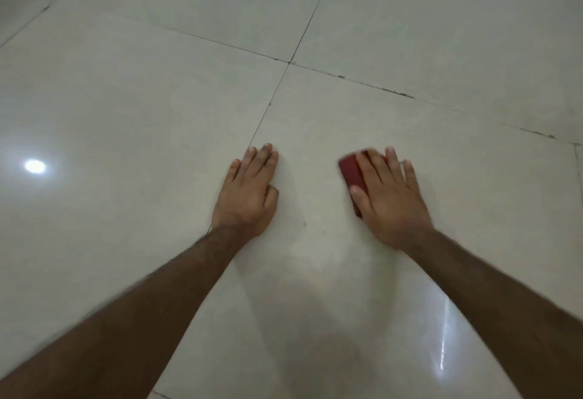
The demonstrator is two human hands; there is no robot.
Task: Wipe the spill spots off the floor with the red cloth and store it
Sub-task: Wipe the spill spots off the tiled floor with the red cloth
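Under the flat right hand (389,197) lies the red cloth (352,173), pressed to the floor (157,83), long axis pointing away; left hand (249,190) rests flat, holding nothing

Two bare forearms w/ dark hair, no sleeves in view; left hand (249,192) and right hand (386,197) bare, no gloves, rings or watch; fingernails short, pale; right hand a bit blurred.

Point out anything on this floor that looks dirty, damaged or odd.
Dark grime specks sit along the grout line of the pale glossy tiled floor, beyond the right hand pressing the folded red cloth. No clear spill shows.
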